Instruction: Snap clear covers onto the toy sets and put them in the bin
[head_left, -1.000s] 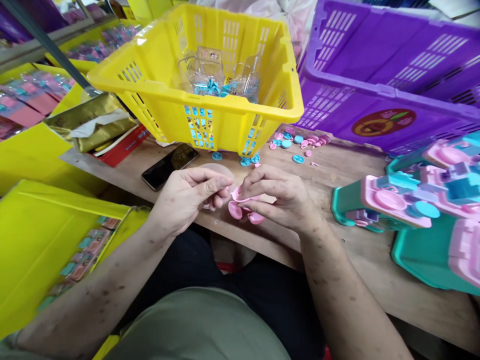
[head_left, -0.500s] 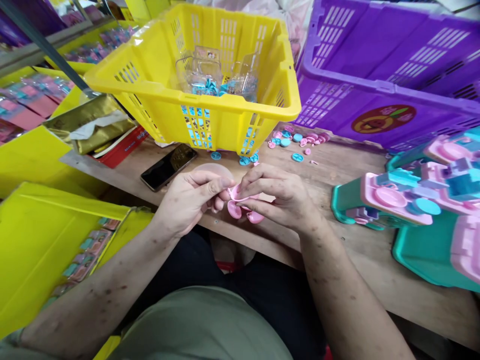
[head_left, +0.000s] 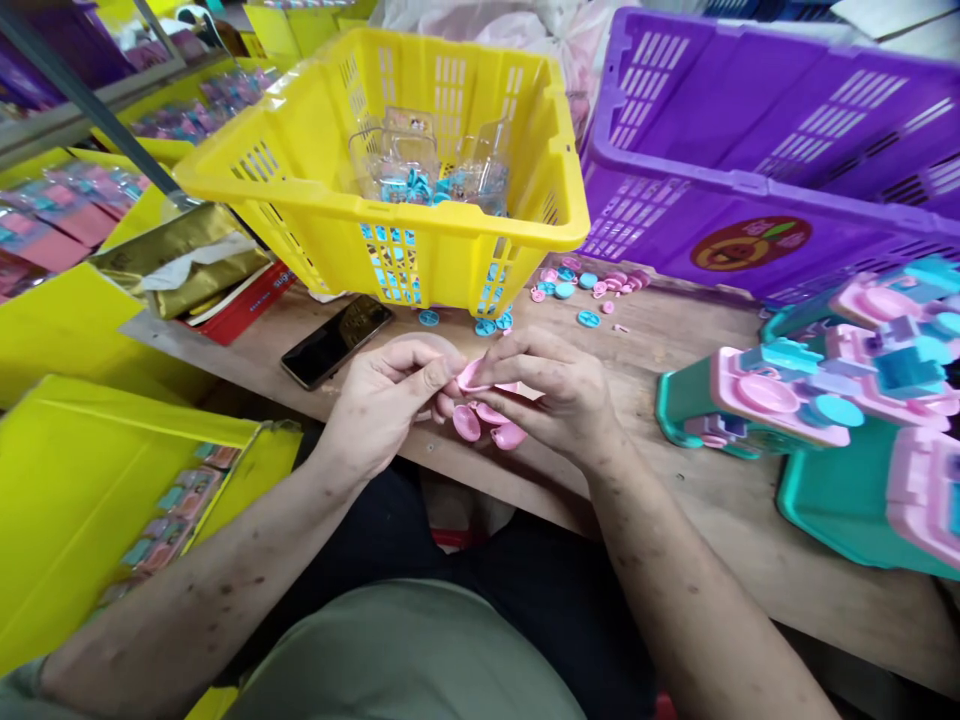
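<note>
Between my fingertips is a small pink plastic piece (head_left: 471,376), partly covered by the fingers. My left hand (head_left: 394,395) pinches its left end with thumb and forefinger. From the other side my right hand (head_left: 551,390) grips it, thumb below and fingers above. Just under the hands, several pink rounded plastic pieces (head_left: 466,423) lie near the front edge of the wooden table (head_left: 637,510). Behind my left hand shows part of a clear round plastic piece (head_left: 431,343).
A yellow basket (head_left: 420,225) with clear and blue parts stands ahead, a purple crate (head_left: 645,205) to its right. Small blue and pink discs (head_left: 589,319) lie before them. A phone (head_left: 337,342) is at left; green and pink toy sets (head_left: 765,400) stand at right.
The pink piece has been turned in my fingers and shows more of its face. Both hands stay close together; the whole view has shifted slightly.
</note>
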